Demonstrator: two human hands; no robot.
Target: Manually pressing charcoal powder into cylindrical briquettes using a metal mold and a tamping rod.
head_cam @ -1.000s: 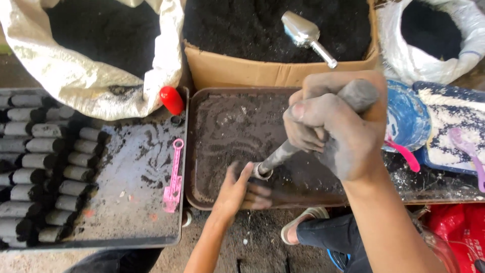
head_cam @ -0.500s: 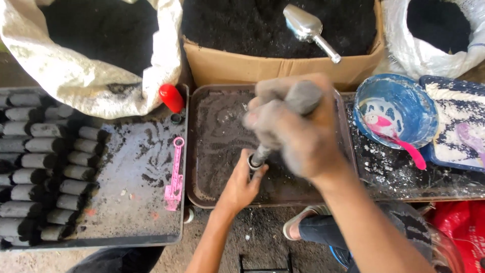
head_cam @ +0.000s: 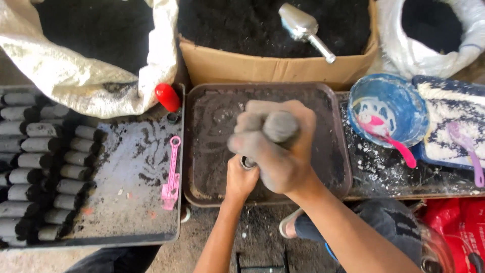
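Left hand (head_cam: 241,179): closed round the lower end of a metal tube (head_cam: 248,163), low over the near edge of the brown tray (head_cam: 337,151); fingers wrapped, none free.
Right hand (head_cam: 275,144): fist clenched on a grey rod (head_cam: 279,126), directly above the left hand; blurred, coated in dark dust.
Tube: upright or nearly so, its rim showing just above the left hand; the rod's lower end is hidden by the fist, so whether it enters the tube cannot be told.
Brown tray: centre, smeared with dark powder.
Left tray (head_cam: 131,222): beside the brown tray; dark cylinders (head_cam: 45,167) lie in rows along its left side, a pink tool (head_cam: 172,174) near its right edge, a red cap (head_cam: 167,97) at its far corner.
Right side: blue bowl (head_cam: 404,108) with a pink spoon (head_cam: 389,139); beyond it a flat container of white powder with a purple spoon (head_cam: 465,149).
Far: cardboard box (head_cam: 273,65) of black powder with a metal scoop (head_cam: 305,28) lying in it; a sack (head_cam: 91,76) at the left, a white bag (head_cam: 434,50) at the right.
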